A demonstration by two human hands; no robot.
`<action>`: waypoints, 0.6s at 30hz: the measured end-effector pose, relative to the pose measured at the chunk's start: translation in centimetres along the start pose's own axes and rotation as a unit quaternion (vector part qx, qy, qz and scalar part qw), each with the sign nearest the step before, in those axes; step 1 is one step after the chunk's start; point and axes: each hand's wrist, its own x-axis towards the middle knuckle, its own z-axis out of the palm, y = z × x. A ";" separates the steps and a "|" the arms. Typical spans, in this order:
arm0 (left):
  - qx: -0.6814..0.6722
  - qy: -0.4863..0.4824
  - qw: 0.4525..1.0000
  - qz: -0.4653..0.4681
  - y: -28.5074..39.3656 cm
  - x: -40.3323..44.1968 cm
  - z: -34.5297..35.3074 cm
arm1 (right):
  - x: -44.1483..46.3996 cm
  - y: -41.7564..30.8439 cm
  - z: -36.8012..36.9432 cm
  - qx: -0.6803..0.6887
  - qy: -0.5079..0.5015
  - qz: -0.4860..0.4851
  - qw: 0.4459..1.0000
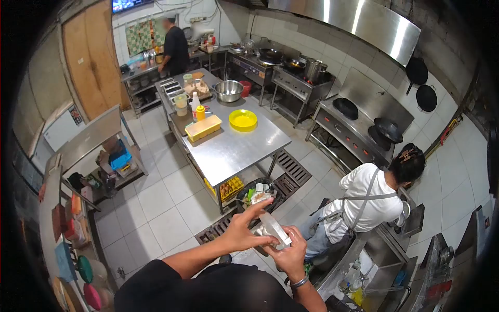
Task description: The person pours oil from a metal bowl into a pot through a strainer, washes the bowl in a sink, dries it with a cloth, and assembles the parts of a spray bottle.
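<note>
In the head view, a small clear plastic container (274, 229) with something white in it is held in front of my body, tilted. My left hand (243, 229) grips its left side, thumb below and index finger stretched along the top. Around its lower right end my right hand (292, 253) is closed, with a metal band on that wrist. Just beyond the hands, below the steel table's near corner, stands a black-lined bin (243, 199) filled with refuse.
A steel table (218, 161) ahead bears yellow plates (243, 120), a yellow tub (203, 129) and a metal bowl (228, 91). A person in white (358, 200) bends over at right; another in black (175, 49) stands at the back. Shelves (78, 255) line the left.
</note>
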 end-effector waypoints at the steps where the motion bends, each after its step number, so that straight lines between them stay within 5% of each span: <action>1: 0.000 -0.001 1.000 0.006 0.0 0.2 -0.2 | 0.3 -0.1 -0.4 0.018 -0.021 0.007 1.000; 4: -0.241 -0.077 0.967 -0.008 -0.1 0.5 -0.8 | 1.0 1.2 -1.4 0.096 -0.083 0.004 0.992; 7: -0.315 -0.093 0.944 -0.030 0.5 1.2 -0.5 | 1.2 2.5 -2.1 0.134 -0.175 0.007 0.975; 9: -0.308 -0.062 0.948 -0.057 1.3 1.6 0.1 | 0.9 3.0 -0.9 0.309 -0.128 0.131 0.933; 11: -0.320 0.074 0.944 -0.014 2.4 1.8 1.2 | 0.5 1.5 0.0 0.308 -0.126 0.157 0.930; 14: -0.212 0.148 0.966 0.026 2.7 1.4 2.4 | -1.3 0.2 2.0 -0.093 -0.008 -0.063 0.994; 18: -0.052 0.222 0.973 0.026 2.9 1.5 2.5 | -1.5 1.2 4.6 -0.026 0.015 0.048 0.998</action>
